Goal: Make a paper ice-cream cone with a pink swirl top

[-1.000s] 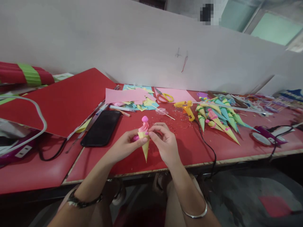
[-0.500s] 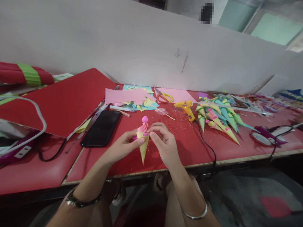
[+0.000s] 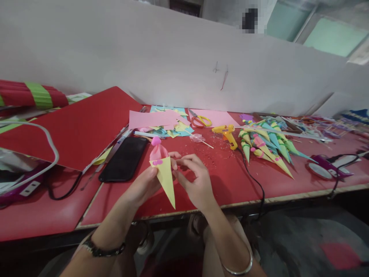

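A yellow paper cone [image 3: 165, 179] topped with pink, like an ice cream, is held above the table, its tip pointing down. Small pink dots run along its rim, and a pink ball [image 3: 156, 141] sits on top. My left hand [image 3: 145, 184] grips the cone, its thumb on the front and its fingers behind. Beside the cone's right edge, my right hand [image 3: 197, 181] has thumb and fingertips drawn together close to the left fingertips. What lies between them, if anything, is too small to make out.
A yellow glue gun [image 3: 227, 134], its cord over the front edge, lies right of centre. Finished paper cones [image 3: 268, 140] are piled farther right. Scissors [image 3: 200, 119], a wrapped lollipop [image 3: 198, 138] and paper scraps lie behind; a black phone [image 3: 123, 159] and red sheet [image 3: 75, 127] are left.
The cone has shifted left and turned, with its pink top leaning left and more of its yellow side showing. My right fingers have moved from the rim to the cone's right side.
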Tool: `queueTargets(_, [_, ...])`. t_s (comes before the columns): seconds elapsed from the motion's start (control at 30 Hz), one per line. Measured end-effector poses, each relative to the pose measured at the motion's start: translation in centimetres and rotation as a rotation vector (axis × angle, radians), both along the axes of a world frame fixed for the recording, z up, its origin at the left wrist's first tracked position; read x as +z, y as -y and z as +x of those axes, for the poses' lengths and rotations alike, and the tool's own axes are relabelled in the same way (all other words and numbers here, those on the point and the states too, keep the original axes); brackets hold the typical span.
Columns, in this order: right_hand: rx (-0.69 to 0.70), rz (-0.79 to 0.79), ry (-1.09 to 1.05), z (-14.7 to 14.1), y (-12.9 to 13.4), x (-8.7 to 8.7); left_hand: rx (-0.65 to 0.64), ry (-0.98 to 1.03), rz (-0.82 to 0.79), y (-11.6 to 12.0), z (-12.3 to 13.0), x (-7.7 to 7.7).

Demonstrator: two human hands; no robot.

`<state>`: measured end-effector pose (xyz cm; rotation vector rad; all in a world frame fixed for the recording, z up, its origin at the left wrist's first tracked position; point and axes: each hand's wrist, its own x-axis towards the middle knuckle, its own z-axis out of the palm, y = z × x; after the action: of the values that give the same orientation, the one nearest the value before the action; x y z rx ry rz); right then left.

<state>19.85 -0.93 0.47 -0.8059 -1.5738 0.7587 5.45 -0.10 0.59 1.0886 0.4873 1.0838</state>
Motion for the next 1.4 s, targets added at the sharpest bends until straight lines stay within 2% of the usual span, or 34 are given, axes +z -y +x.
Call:
queueTargets(0.2, [-0.024,-0.055,-0.099,-0.2,0.2,-0.1,0.015,-0.020,0.013,0.2,0.1,-0.3])
queueTargets(0.43, [-0.077,-0.016,-0.109,-0.4,0.3,-0.1,0.011,-0.032,0.026,0.2,0.0,-0.6])
queueTargets(0.53, [-0.039,-0.147,-0.242,-0.6,0.2,-0.2,-0.006,0.007,0.030,0.3,0.3,-0.2])
queueTargets(0.67, [-0.037,-0.380,-0.597,-0.5,-0.3,-0.5,-0.007,0.047,0.011,0.2,0.7,0.4])
queueTargets(0.8, [-0.008,-0.489,-0.762,-0.1,-0.6,-0.4,0.023,0.027,-0.006,0.0,0.7,0.5])
queueTargets(0.97, [0.090,-0.480,-0.772,-0.1,-0.4,-0.2,0.048,-0.064,-0.045,-0.1,1.2,-0.4])
queueTargets(1.07, [0.118,-0.463,-0.788,-0.1,-0.3,-0.1,0.148,-0.233,-0.130,-0.3,1.5,-1.2])
queueTargets(1.17, [0.086,-0.430,-0.781,0.0,-0.4,-0.1,0.263,-0.370,-0.106,-0.5,1.6,-1.5])
queueTargets(1.27, [0.084,-0.418,-0.790,0.1,-0.3,-0.1,0.314,-0.378,-0.074,-0.6,1.6,-1.5])
queueTargets(1.4, [0.122,-0.435,-0.803,0.1,-0.3,-0.1,0.314,-0.324,-0.096,-0.5,1.6,-1.3])
